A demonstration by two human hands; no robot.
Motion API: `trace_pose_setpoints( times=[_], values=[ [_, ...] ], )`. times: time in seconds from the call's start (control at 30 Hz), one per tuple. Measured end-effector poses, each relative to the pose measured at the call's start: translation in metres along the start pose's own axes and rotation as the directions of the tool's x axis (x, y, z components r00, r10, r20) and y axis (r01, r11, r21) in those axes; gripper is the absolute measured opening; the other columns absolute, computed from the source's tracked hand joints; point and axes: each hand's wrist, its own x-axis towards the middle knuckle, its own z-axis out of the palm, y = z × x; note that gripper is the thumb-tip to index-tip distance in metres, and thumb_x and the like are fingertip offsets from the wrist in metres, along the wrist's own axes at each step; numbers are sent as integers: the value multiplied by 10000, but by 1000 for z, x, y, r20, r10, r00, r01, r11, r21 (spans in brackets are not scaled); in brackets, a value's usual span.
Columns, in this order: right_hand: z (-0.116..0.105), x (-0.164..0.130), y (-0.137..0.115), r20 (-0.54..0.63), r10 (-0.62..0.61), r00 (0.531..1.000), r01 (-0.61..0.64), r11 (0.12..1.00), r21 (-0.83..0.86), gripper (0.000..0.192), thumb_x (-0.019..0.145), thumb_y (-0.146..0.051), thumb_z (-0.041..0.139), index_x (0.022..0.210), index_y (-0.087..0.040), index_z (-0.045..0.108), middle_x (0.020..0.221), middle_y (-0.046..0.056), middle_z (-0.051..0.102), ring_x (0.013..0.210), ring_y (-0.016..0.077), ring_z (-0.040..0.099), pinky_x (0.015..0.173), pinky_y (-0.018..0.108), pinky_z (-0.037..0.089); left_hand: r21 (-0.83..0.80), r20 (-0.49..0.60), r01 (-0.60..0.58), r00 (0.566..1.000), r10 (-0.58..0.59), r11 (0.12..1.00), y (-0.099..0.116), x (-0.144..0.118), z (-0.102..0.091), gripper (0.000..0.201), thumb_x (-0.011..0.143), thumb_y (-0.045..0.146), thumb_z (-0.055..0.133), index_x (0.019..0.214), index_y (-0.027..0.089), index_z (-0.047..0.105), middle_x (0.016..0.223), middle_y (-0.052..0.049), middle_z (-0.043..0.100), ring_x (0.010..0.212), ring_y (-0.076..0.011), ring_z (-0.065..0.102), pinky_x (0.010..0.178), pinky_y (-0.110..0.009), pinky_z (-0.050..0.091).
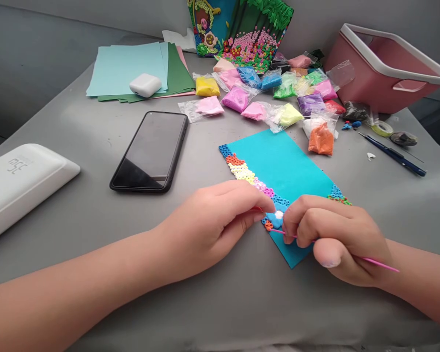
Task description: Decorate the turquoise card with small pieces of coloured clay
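Observation:
A turquoise card (284, 156) lies at an angle on the table, its left edge lined with small clay rings (242, 172) in blue, orange, yellow and pink. Near its lower end sits a blue clay shape with a white centre (279, 214). My right hand (335, 237) grips a thin pink stick tool (379, 264), whose tip touches a small orange clay flower (268, 225) at the card's edge. My left hand (223, 222) is closed in a pinch at the same edge, with a thin orange-red clay strand (257, 209) showing between its fingertips.
Bags of coloured clay (238, 98) spread behind the card. A pink basket (374, 73), a dark blue pen-like tool (394, 155) and a tape roll (382, 128) are at right. Leftward are a phone (150, 151), a white power bank (25, 186), an earbud case (145, 85) and paper sheets (113, 68).

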Motion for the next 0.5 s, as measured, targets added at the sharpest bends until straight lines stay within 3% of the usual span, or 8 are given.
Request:
trace_pose_setpoints(
  times=[0.5],
  values=[
    [4,0,-1,-18,23,1000,-22,997,67,434,1109,-440,371,765,-205,493,729,14,546,722,119,604,654,224,543,11,4,-7,1000,7,1000,-3,-2,2,189,1016,92,517,1072,196,665,1008,-20,761,939,-131,705,833,-208,551]
  ],
)
